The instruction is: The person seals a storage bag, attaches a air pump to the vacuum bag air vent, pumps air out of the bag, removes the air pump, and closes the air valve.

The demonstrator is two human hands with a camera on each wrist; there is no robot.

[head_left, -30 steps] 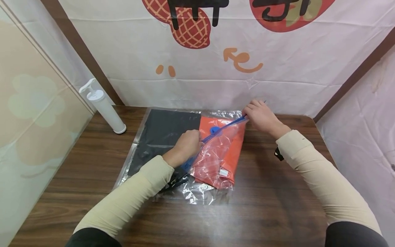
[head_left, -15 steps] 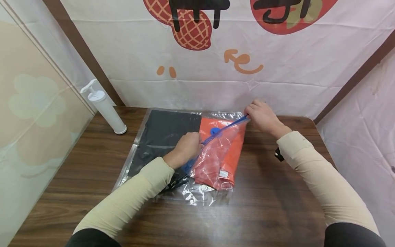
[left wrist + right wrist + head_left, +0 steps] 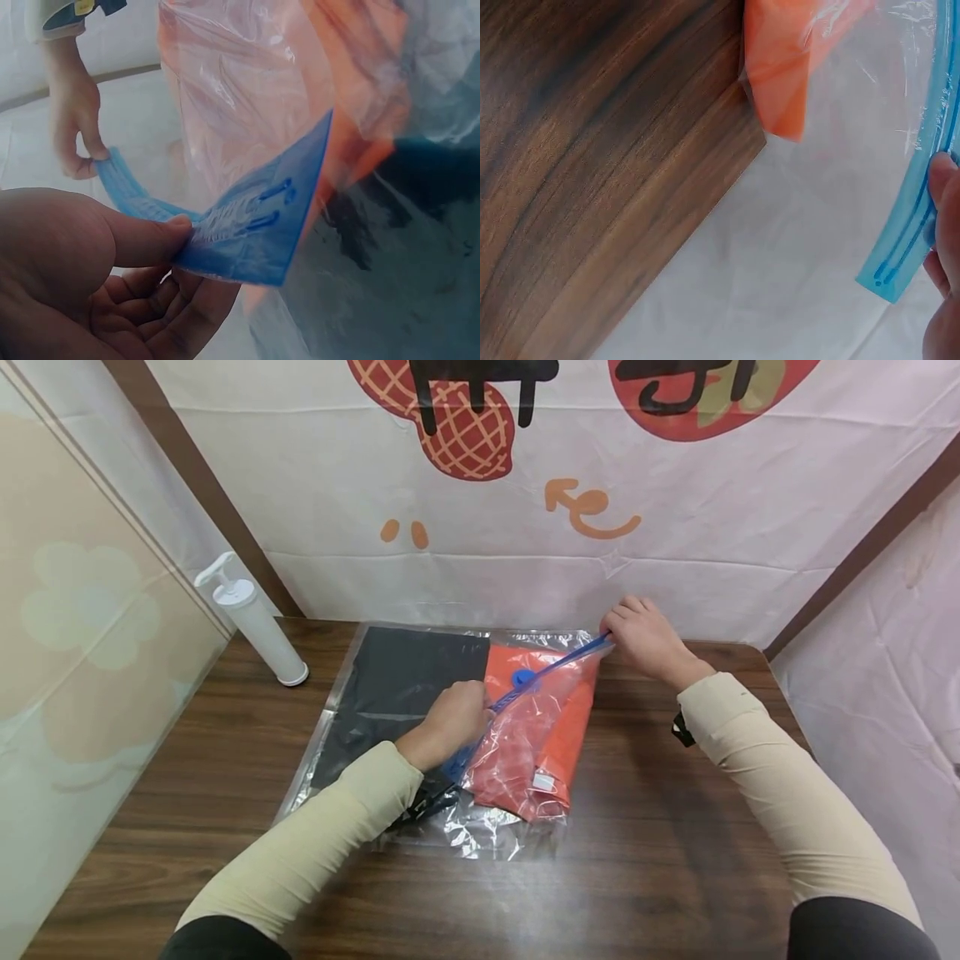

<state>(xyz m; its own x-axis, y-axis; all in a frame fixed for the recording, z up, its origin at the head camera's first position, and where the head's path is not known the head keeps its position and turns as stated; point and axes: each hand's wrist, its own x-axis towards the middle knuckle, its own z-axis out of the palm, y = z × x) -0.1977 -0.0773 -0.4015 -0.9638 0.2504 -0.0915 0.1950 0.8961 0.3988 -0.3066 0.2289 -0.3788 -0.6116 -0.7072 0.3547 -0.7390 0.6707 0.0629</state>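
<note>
The packing part looks done: in the middle of the head view, the clear bag [image 3: 517, 839] lies on the table [image 3: 660, 860] with a black cloth [image 3: 412, 685] filling its left side and an orange cloth [image 3: 573, 727] its right, both seemingly inside. Work now centres on the blue strip [image 3: 255, 214] along the bag's mouth, which slants from mid-frame to the upper right. The left hand [image 3: 453, 718], at the centre, pinches it between thumb and curled fingers, with one end poking past its grip; the right hand [image 3: 643, 639], at the upper right, pinches it near the other end. Whether the strip is pressed shut anywhere between them, the pictures do not show, so closing seems unfinished or at least unproven. The film is loose and wrinkled over the orange cloth, so little air appears to be out. The blue valve [image 3: 522, 677] sits untouched just above centre, and the white pump [image 3: 262, 631] stands at the left, well apart from both hands, apparently unused.
</note>
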